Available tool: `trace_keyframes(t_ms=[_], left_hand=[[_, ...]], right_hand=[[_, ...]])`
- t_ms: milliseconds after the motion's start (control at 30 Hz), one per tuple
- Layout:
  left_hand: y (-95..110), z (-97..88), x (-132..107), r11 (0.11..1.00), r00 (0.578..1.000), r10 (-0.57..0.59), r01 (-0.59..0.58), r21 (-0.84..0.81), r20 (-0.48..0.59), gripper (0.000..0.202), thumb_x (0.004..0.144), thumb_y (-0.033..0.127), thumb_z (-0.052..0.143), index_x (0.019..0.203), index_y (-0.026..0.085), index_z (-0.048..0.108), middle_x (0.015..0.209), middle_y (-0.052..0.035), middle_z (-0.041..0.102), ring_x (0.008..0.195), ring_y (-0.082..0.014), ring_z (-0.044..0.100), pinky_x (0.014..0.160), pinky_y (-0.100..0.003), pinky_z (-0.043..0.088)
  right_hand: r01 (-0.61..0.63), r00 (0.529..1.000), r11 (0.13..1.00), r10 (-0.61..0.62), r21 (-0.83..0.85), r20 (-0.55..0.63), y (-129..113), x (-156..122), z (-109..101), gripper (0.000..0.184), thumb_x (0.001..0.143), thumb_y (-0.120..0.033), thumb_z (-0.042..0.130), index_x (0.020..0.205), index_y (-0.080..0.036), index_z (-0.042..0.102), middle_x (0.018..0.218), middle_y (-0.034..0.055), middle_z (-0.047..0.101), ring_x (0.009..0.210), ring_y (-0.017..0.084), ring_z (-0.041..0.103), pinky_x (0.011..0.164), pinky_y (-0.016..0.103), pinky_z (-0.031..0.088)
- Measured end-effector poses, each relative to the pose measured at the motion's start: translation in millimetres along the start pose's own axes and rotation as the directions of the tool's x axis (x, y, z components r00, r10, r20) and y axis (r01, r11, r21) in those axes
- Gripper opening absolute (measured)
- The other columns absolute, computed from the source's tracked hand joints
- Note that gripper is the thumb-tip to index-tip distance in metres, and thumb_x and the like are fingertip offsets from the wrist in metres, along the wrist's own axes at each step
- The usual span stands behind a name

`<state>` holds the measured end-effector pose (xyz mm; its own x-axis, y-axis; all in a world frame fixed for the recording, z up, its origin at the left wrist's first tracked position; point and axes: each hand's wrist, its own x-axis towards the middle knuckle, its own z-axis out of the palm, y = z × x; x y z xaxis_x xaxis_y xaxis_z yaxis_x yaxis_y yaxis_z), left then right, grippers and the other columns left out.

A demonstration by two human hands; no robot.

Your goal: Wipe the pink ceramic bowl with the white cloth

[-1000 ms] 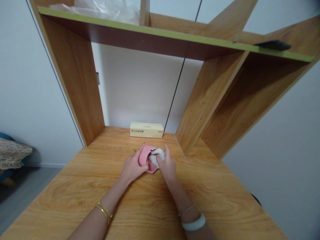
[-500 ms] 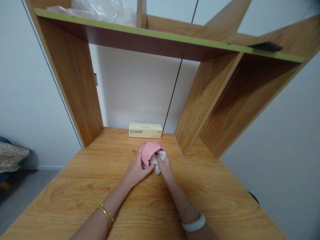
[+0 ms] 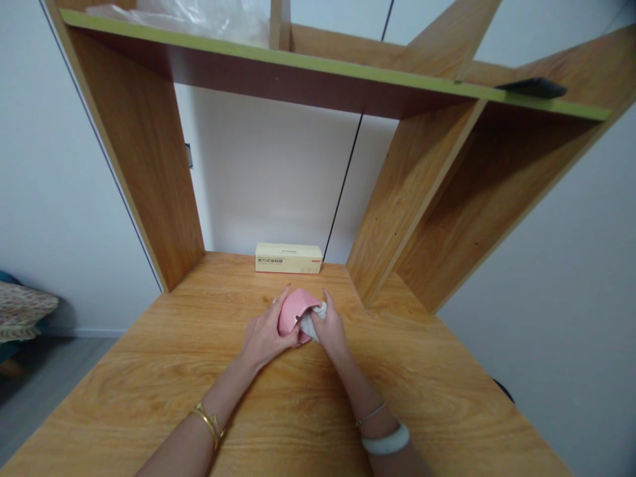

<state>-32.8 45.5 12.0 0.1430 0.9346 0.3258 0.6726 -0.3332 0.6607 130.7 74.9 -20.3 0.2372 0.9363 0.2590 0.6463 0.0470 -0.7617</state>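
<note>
A small pink bowl (image 3: 293, 310) is tipped on its side just above the wooden desk (image 3: 149, 384), near the middle. My left hand (image 3: 263, 334) wraps round its left side and holds it. My right hand (image 3: 332, 330) grips a crumpled white cloth (image 3: 312, 320) and presses it into the bowl's opening. Both wrists carry bangles, gold on the left, pale on the right.
A long cream box (image 3: 288, 258) lies at the back of the desk against the white wall. Wooden uprights stand left and right of the alcove. The shelf above holds clear plastic wrap (image 3: 199, 16) and a dark flat object (image 3: 531, 87).
The bowl was turned and tilted between my hands while the cloth moved around inside its opening. Both hands stayed at the same spot on the desk.
</note>
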Motion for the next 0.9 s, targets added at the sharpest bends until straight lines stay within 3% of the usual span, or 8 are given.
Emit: trace_keyframes(t_ms=[133,267,333,467,567,633,733,900], left_hand=[[-3.1,8.1,1.0,0.993,0.998,-0.056,0.053,-0.104,-0.030,0.094,0.074,0.049,0.059,0.146,0.014,0.009,0.104,-0.0122,0.065,0.088,-0.0264,0.064,0.077,-0.037,0.049],[-6.3,15.0,2.1,0.979,0.997,0.025,-0.039,-0.199,-0.070,0.088,0.076,0.042,0.059,0.145,0.017,0.011,0.127,-0.0146,0.054,0.108,-0.0255,0.057,0.087,-0.036,0.047],[-7.6,14.8,3.0,0.982,0.995,-0.005,-0.014,-0.190,-0.100,0.080,0.077,0.037,0.057,0.144,0.019,0.016,0.129,-0.0129,0.053,0.107,-0.0244,0.058,0.087,-0.034,0.047],[-6.7,6.3,3.3,0.996,0.993,-0.077,0.074,-0.047,-0.085,0.074,0.074,0.031,0.058,0.142,0.023,0.029,0.119,-0.0083,0.062,0.098,-0.0261,0.062,0.084,-0.036,0.048],[-3.4,0.3,1.5,1.000,0.998,-0.030,0.030,0.001,-0.051,0.077,0.070,0.028,0.060,0.141,0.024,0.030,0.120,-0.0075,0.061,0.100,-0.0261,0.062,0.087,-0.037,0.047],[-1.5,-1.1,-0.1,1.000,1.000,0.031,-0.031,-0.002,-0.002,0.081,0.068,0.032,0.064,0.141,0.024,0.031,0.123,-0.0079,0.060,0.100,-0.0259,0.062,0.088,-0.037,0.047],[-0.1,0.0,-1.1,0.996,0.996,0.085,-0.084,-0.026,0.029,0.081,0.069,0.039,0.064,0.141,0.024,0.031,0.125,-0.0093,0.058,0.101,-0.0261,0.061,0.090,-0.038,0.046],[-1.0,5.6,1.2,0.993,0.999,-0.036,0.033,-0.115,-0.019,0.091,0.074,0.047,0.061,0.146,0.018,0.013,0.127,-0.0155,0.055,0.109,-0.0302,0.057,0.088,-0.043,0.046]], right_hand=[[0.026,0.996,0.951,0.001,0.307,-0.087,4.9,1.6,14.8,0.049,0.079,-0.032,0.047,0.125,-0.013,0.048,0.110,0.0131,0.064,0.095,0.023,0.061,0.082,0.034,0.047],[0.031,0.999,0.895,-0.038,0.444,0.007,2.6,0.3,22.9,0.039,0.079,-0.031,0.046,0.111,-0.013,0.056,0.099,0.0106,0.067,0.089,0.021,0.063,0.079,0.032,0.049],[0.033,0.999,0.934,-0.039,0.357,0.009,-0.1,-1.3,19.2,0.044,0.076,-0.031,0.049,0.117,-0.014,0.053,0.096,0.0093,0.068,0.083,0.021,0.064,0.073,0.031,0.050],[0.053,0.996,0.999,-0.053,-0.006,-0.077,-8.3,-4.4,0.6,0.056,0.077,-0.030,0.053,0.130,-0.016,0.043,0.086,0.0079,0.067,0.071,0.021,0.063,0.063,0.028,0.046],[0.069,0.993,0.977,-0.087,-0.204,-0.084,-12.7,-5.5,-9.5,0.057,0.079,-0.033,0.054,0.132,-0.017,0.042,0.078,0.0076,0.067,0.067,0.022,0.062,0.059,0.027,0.043],[0.063,0.995,0.970,-0.078,-0.237,-0.057,-12.2,-5.3,-11.1,0.058,0.079,-0.031,0.053,0.134,-0.017,0.040,0.077,0.0071,0.067,0.068,0.022,0.063,0.060,0.026,0.042],[0.040,0.998,0.992,-0.044,-0.118,-0.033,-6.6,-3.7,-7.8,0.057,0.080,-0.027,0.049,0.135,-0.018,0.038,0.086,0.0076,0.068,0.074,0.021,0.063,0.065,0.027,0.045],[0.050,0.993,0.965,-0.020,0.256,-0.117,2.2,0.2,6.3,0.046,0.078,-0.029,0.045,0.121,-0.015,0.050,0.108,0.0111,0.065,0.098,0.022,0.060,0.082,0.032,0.047]])
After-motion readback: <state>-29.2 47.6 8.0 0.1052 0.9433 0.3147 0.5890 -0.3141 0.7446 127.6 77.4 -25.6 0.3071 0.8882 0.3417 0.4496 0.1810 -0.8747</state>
